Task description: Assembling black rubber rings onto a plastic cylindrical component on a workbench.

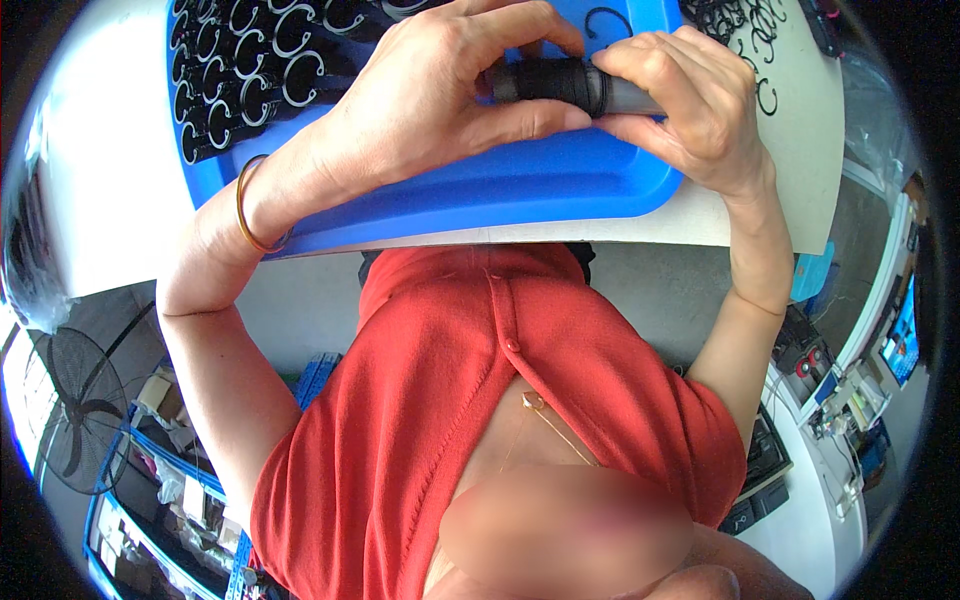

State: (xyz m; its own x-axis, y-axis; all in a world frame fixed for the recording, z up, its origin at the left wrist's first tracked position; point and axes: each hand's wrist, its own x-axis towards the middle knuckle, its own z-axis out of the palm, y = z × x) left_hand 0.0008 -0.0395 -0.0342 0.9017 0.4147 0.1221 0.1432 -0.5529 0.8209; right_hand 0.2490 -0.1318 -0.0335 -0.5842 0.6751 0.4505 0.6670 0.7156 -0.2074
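Observation:
A black cylindrical part [540, 82] lies level above the blue tray [470, 195], between my two hands. My left hand [425, 95] has its thumb below and fingers above the part, closed around it. From the other side, my right hand [705, 105] pinches a smooth grey cylinder [632, 98] that meets the black part end to end. A thin black ring [600, 88] shows around the joint, by the right fingertips. Several black tubular parts [265, 95] with C-shaped rims fill the tray's left side.
Loose black C-shaped rings [767, 97] are scattered on the white table [800, 170] at the right, with a denser pile farther back. A dark curved piece [608, 12] shows at the tray's far side. A standing fan [78, 410] is at the lower left.

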